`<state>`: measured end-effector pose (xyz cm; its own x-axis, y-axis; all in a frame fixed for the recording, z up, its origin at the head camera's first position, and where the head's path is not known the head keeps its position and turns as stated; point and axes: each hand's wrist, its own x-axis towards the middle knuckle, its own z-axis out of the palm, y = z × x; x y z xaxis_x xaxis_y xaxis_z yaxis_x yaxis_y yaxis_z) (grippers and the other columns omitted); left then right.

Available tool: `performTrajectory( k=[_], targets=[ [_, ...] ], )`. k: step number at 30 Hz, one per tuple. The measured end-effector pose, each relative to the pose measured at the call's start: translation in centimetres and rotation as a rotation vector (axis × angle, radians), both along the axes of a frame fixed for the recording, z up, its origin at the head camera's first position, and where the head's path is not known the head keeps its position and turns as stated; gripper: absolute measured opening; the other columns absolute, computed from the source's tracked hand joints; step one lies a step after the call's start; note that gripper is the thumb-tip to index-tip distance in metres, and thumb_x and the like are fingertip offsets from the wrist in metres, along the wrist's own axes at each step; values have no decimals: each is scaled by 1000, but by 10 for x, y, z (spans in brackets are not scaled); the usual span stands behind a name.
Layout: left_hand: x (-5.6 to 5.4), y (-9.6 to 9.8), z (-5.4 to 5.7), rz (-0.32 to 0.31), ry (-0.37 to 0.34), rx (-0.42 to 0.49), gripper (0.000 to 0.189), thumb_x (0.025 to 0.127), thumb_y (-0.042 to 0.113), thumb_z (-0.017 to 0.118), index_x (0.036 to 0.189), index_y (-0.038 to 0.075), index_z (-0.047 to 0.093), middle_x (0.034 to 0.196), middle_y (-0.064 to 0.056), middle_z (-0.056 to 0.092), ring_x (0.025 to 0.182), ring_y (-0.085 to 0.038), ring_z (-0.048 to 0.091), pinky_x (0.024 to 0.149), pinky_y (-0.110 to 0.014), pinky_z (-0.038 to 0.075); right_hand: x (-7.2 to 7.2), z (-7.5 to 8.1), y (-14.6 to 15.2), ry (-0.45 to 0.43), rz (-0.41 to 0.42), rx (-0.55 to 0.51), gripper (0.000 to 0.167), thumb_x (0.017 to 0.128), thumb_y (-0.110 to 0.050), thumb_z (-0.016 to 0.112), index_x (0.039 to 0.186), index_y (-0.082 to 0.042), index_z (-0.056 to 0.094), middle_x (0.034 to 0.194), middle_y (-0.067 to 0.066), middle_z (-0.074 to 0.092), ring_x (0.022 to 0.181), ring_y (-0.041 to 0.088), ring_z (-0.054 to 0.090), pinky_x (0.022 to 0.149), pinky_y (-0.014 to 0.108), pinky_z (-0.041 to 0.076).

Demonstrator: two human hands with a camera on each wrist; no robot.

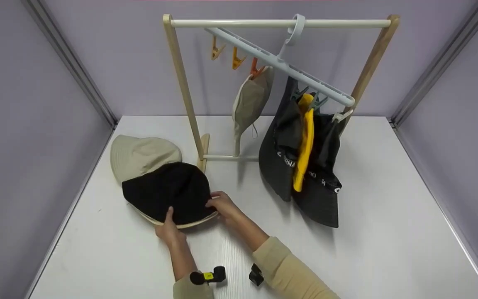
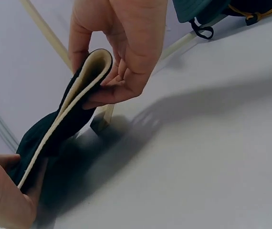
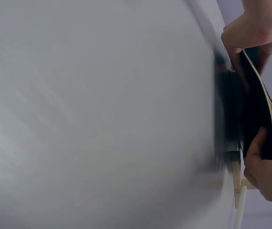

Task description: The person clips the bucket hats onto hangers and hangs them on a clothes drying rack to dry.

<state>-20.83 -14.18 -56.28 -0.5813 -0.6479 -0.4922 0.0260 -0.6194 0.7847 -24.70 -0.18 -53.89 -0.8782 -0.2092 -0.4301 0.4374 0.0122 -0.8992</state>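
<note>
A folded black bucket hat [image 1: 172, 193] with a cream lining is held by both hands at its near edge. My left hand [image 1: 170, 234] pinches the edge near the middle, thumb on top of the black cloth. At the right end, my right hand [image 1: 224, 205] grips the folded corner. In the left wrist view the cream lining [image 2: 59, 121] shows along the doubled brim, between the left hand [image 2: 7, 191] and the right hand [image 2: 121, 47]. A beige bucket hat [image 1: 145, 155] lies on the table behind the black one, partly covered by it.
A wooden rack [image 1: 185, 89] with a white top bar stands at the back. From it hangs a pale blue clip hanger [image 1: 280, 64], slanting down to the right. Clips hold a beige hat [image 1: 251, 97] and a black hat [image 1: 278, 166] with yellow cloth [image 1: 304, 145]. Several orange clips hang bare.
</note>
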Motion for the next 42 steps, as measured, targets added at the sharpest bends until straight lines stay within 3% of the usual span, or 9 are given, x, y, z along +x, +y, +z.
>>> performTrajectory(
  k=[6, 11, 17, 21, 25, 28, 32, 39, 42],
  targets=[
    [3, 4, -1, -7, -19, 8, 63, 87, 2, 61, 142, 4, 30, 143, -10, 34, 126, -20, 36, 96, -22, 31, 0, -4, 2, -32, 37, -3, 37, 71, -2, 55, 107, -1, 47, 86, 9, 55, 59, 13, 49, 42, 20, 32],
    [9, 9, 4, -68, -18, -2, 60, 88, 3, 59, 142, 4, 31, 143, -10, 34, 127, -21, 35, 98, -22, 30, -4, -5, 8, -103, 50, -91, 29, 76, -11, 59, 102, -1, 50, 91, 11, 58, 73, 18, 57, 55, 24, 46],
    [17, 20, 2, -116, 1, -5, 60, 89, 4, 58, 142, 0, 28, 142, -14, 34, 126, -23, 36, 98, -24, 31, -2, -11, 12, -110, 49, -239, 42, 82, -15, 61, 117, 6, 50, 100, 15, 61, 88, 25, 61, 77, 35, 49],
    [21, 29, -4, -96, 23, 3, 61, 89, 3, 58, 142, -1, 27, 142, -16, 34, 125, -24, 36, 98, -25, 31, 0, -13, 14, -57, 59, -239, 52, 82, -7, 60, 128, 9, 42, 108, 17, 59, 97, 29, 58, 82, 37, 47],
    [22, 36, -2, -73, 41, -38, 65, 90, 3, 57, 143, -3, 20, 142, -18, 31, 125, -27, 35, 99, -28, 30, 2, -9, 15, -18, 37, -223, 56, 80, -1, 59, 132, 7, 39, 110, 18, 57, 99, 30, 57, 82, 38, 46],
    [20, 42, 2, -48, 20, -131, 70, 89, 4, 58, 143, -3, 13, 142, -20, 26, 126, -29, 33, 100, -32, 30, 3, -2, 16, 39, 27, -177, 55, 80, 0, 59, 132, 6, 40, 113, 18, 56, 100, 30, 56, 84, 38, 45],
    [17, 50, 2, -30, -28, -326, 76, 88, 6, 60, 143, -2, 7, 145, -20, 15, 131, -28, 21, 103, -36, 24, 6, 13, 19, 175, 38, -113, 55, 81, 3, 57, 132, 7, 39, 121, 19, 52, 105, 30, 53, 88, 38, 42],
    [12, 63, 1, -80, -71, -633, 72, 91, 8, 56, 141, -10, 9, 146, -28, 2, 134, -33, 3, 106, -41, 9, 21, 62, 25, 381, 43, 22, 52, 80, 11, 54, 130, 13, 39, 125, 27, 48, 112, 36, 48, 93, 41, 38],
    [11, 69, 2, -119, -67, -744, 65, 92, 9, 53, 140, -12, 14, 147, -27, 0, 135, -33, -1, 107, -41, 6, 21, 65, 28, 409, 41, 52, 52, 82, 10, 55, 132, 11, 39, 125, 25, 49, 112, 35, 48, 91, 41, 39]
  ],
)
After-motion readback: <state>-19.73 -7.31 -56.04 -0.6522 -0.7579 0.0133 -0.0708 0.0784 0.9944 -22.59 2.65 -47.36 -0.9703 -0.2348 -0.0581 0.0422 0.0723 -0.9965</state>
